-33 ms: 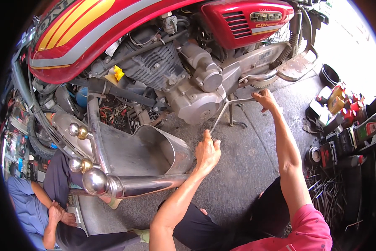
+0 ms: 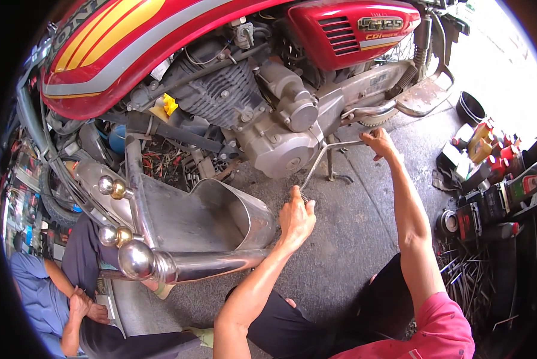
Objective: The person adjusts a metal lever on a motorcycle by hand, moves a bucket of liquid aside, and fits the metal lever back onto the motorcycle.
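A bent two-armed metal lever, which looks like a gear shift lever point(image 2: 314, 166), meets the lower rear of the grey engine cover point(image 2: 285, 152). My left hand point(image 2: 296, 219) is closed round its near arm, where a ribbed end shows beside the fingers. At the tip of the other arm, farther right, my right hand point(image 2: 381, 144) grips with bent fingers. Above both hands is the red motorcycle point(image 2: 352, 36), with its finned engine cylinder point(image 2: 217, 90). The lever's joint with the engine is partly hard to make out.
A large metal guard with a chrome tube point(image 2: 220, 264) and ball ends stands left of my left arm. At lower left sits another person point(image 2: 38, 281) with hands together. Several bottles point(image 2: 481, 140), a black bucket point(image 2: 470, 106) and loose metal rods point(image 2: 469, 275) are on the right.
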`<state>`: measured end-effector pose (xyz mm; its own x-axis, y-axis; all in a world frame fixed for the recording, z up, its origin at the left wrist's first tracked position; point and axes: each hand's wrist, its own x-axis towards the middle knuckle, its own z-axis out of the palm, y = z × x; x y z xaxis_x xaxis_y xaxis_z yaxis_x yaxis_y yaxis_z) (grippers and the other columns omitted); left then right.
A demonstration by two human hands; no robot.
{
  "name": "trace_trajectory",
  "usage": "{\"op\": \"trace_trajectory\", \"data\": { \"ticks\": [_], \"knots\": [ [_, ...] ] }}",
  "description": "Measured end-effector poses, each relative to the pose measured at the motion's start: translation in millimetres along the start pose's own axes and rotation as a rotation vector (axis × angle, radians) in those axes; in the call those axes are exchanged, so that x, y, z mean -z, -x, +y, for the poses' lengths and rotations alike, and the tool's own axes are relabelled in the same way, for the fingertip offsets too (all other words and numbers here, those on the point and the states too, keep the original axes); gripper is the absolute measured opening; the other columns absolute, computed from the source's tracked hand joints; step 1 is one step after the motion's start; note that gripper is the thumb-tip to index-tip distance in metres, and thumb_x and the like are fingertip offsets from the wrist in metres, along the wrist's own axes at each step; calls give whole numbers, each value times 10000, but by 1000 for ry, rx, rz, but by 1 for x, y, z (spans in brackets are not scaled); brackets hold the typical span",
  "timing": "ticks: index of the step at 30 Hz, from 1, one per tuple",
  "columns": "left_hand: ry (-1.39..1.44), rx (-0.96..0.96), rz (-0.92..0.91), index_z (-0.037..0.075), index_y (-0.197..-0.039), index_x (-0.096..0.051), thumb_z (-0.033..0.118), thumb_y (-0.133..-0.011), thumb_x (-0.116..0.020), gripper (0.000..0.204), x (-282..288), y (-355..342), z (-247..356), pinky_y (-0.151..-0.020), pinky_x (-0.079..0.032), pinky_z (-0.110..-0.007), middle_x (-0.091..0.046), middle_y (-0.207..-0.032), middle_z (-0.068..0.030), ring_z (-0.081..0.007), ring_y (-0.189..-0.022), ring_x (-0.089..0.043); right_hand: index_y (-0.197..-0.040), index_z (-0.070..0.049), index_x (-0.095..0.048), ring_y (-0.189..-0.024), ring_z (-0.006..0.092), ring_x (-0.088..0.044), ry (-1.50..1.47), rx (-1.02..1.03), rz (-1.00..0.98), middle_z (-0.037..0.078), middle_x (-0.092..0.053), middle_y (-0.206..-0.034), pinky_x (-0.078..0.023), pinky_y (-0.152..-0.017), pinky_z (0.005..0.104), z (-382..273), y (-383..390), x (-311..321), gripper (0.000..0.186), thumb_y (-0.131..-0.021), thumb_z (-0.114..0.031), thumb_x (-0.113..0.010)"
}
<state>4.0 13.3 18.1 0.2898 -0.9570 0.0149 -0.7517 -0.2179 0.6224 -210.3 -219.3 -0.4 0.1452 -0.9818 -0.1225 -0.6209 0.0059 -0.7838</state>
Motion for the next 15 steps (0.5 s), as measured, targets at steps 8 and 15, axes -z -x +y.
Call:
{"op": "trace_trajectory", "data": {
  "ticks": [8,15],
  "knots": [
    [7,-17,23,-81,-1207,-404,204,-807,-588,525,-2,-2,-2,-650,-479,-470,-594,-795,-300,-432,-760,-598,-761,73,-565,-529,199,-575,2,6,13,95,-526,-594,-506,-398,319,-3,0,0,440,-766,-365,-601],
    [26,-12,14,-79,-1215,-396,182,-808,-588,520,-3,-2,-1,-657,-474,-467,-596,-804,-293,-429,-766,-598,-786,74,-565,-549,216,-596,16,-18,15,121,-565,-652,-514,-404,322,-1,-1,1,440,-755,-363,-603]
  ]
}}
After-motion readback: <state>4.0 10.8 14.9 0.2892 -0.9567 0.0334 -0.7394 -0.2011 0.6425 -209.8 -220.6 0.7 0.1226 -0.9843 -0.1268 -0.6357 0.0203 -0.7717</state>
